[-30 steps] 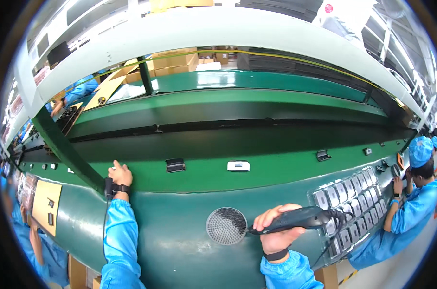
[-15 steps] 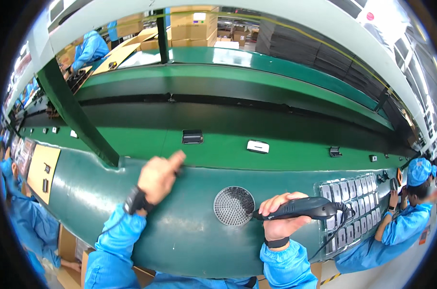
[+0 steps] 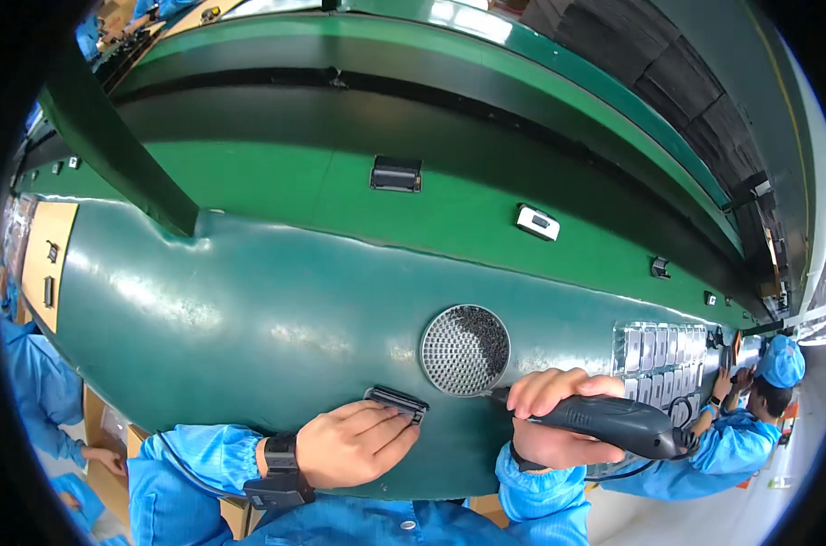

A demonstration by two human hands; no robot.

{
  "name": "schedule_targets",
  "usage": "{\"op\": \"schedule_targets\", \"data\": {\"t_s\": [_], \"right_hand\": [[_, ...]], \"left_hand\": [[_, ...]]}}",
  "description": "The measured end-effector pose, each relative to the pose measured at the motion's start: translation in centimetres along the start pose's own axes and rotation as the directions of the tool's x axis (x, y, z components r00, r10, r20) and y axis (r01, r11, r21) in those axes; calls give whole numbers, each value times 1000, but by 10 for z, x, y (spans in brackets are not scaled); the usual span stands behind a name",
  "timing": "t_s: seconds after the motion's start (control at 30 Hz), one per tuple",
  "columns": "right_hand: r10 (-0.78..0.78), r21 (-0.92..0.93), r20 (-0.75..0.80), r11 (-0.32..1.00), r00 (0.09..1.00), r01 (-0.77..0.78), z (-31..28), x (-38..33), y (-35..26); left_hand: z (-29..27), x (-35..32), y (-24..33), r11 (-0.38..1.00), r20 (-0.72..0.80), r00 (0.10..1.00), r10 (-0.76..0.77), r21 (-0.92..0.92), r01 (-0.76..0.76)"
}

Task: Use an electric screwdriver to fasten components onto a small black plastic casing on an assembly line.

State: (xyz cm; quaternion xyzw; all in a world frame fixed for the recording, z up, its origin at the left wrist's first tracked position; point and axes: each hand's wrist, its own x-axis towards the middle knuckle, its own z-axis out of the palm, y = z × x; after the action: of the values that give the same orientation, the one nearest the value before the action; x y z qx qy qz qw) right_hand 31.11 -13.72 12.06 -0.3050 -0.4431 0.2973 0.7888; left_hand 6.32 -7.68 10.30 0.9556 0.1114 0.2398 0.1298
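Currently, head view: left hand (image 3: 354, 443) lies flat, fingers loosely pinning a small dark flat part (image 3: 397, 401) on the green bench mat (image 3: 204, 309). Right hand (image 3: 549, 414) is clenched round a black power driver (image 3: 613, 423), tip near a round perforated vent (image 3: 465, 349). Risk (judged): light pinning lets the part skid; driver tip may slip toward the fingers.

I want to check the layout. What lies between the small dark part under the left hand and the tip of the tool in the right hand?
In the head view, only bare green mat lies between the small dark part and the tool tip; the round mesh dish sits just above that gap.
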Motion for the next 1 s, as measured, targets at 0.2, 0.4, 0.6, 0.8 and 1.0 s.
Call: {"op": "schedule_targets", "data": {"t_s": [0.2, 0.4, 0.6, 0.8, 1.0], "right_hand": [[-7, -70, -18, 998, 1000, 6, -12, 0, 31], [-20, -111, -20, 994, 1000, 17, -21, 1, 56], [-22, -141, -42, 990, 999, 16, -25, 0, 63], [-18, -148, -68, 989, 997, 7, -27, -1, 65], [-25, -142, -79, 990, 997, 14, -31, 0, 66]], "left_hand": [[23, 2, -36, 981, -63, 979, -194, 12, 196], [40, -2, -44, 971, 45, 974, -224, -74, 227], [50, -2, -53, 971, 14, 975, -222, -90, 222], [55, -2, -55, 970, -12, 974, -227, -96, 225], [56, -4, -55, 968, -19, 973, -231, -105, 228]]}}
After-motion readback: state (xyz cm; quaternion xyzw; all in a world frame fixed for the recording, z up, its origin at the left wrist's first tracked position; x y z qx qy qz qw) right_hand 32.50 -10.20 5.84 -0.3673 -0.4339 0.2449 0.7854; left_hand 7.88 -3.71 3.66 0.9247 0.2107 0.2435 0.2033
